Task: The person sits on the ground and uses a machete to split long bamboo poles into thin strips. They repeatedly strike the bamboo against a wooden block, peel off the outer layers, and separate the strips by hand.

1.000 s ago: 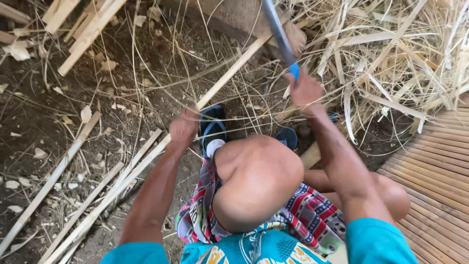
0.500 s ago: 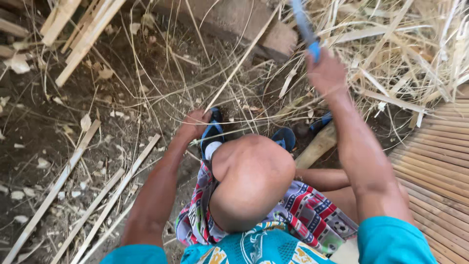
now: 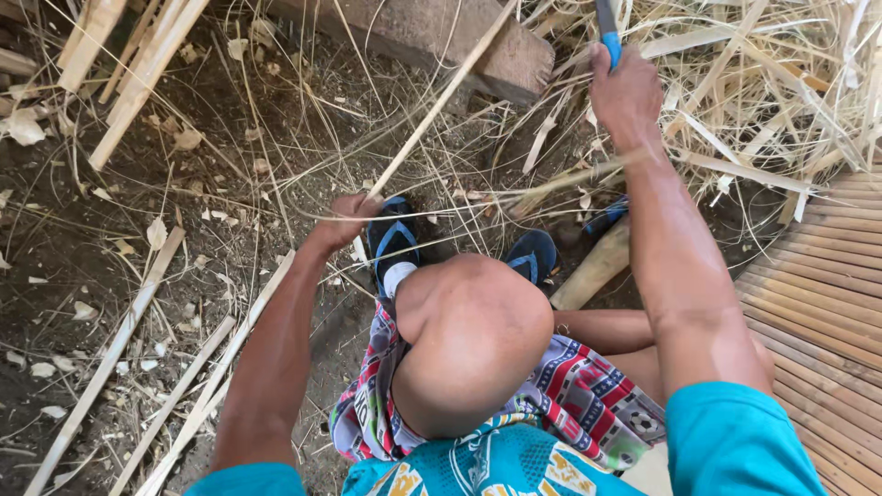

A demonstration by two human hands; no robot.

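Nearest the camera: a bent bare knee (image 3: 473, 344) above patterned shorts (image 3: 570, 400) and a teal shirt (image 3: 735, 441).
Feet: blue sandals (image 3: 395, 234) on bare dirt just beyond the knee.
Left hand: left hand (image 3: 342, 220) closed around the near end of a long pale bamboo strip (image 3: 441, 101), low beside the sandals.
Strip: slants up and away from that fist toward a grey stone block (image 3: 441, 37).
Right hand: right hand (image 3: 627, 92) raised well apart, fist wrapped on a blue-handled knife (image 3: 608, 37); its blade runs out of view.
Right side: woven bamboo mat (image 3: 827, 312).
Farthest: a heap of pale shavings (image 3: 781, 92) and split slats (image 3: 138, 55) on the ground.
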